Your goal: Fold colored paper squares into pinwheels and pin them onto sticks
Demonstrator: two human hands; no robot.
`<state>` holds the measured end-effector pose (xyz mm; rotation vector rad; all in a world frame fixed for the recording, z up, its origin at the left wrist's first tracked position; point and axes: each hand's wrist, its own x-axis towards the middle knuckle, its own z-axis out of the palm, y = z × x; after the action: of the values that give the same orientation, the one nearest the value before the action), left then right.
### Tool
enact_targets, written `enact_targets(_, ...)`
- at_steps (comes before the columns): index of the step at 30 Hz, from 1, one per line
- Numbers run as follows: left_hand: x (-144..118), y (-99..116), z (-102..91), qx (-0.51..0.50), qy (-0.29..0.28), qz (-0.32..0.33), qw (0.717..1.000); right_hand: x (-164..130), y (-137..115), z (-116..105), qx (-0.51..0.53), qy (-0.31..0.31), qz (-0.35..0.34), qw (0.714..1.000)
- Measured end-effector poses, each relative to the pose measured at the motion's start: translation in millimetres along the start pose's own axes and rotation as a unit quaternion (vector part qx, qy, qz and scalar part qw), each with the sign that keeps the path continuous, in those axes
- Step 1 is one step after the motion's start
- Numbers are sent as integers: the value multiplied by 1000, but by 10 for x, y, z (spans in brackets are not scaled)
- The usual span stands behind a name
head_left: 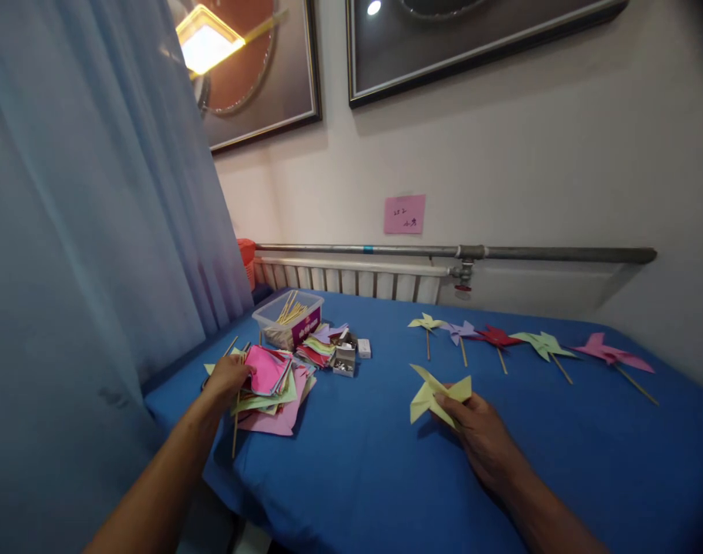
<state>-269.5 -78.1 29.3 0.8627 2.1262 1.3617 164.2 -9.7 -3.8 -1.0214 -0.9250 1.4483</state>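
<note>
My right hand (483, 435) is closed round a pale yellow paper pinwheel (425, 400), thumb on its front, above the blue-covered table. No stick shows on this pinwheel. On the left, my left hand (229, 378) reaches to the edge of a pile of coloured paper sheets (270, 369), beside the pink one on top. Its fingers are drawn together, and what they grip is partly hidden. A thin wooden stick (236, 431) lies just below that hand, and other stick ends show above it.
Finished pinwheels on sticks (497, 338) lie in a row at the right. A clear plastic box (293, 319) holds wooden sticks. Nearby are folded paper pieces (319, 346), a small open box of metal pins (344, 362) and a white box (363, 348). A curtain (97, 231) hangs left.
</note>
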Motion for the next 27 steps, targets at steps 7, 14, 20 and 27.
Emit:
enact_targets(7,145,-17,-127,140,42,42,988,-28,-38,24,2,5,10,1000)
enact_targets(14,-55,278,-234,219,159,212,939,-32,-56,42,11,13,16,1000)
enact_targets(20,-265,489,48,487,44,292,822,-49,-78,70,8,1,8,1000)
enact_targets(27,-263,272,275,529,-37,320,785,-76,-82,63,5,11,14,1000)
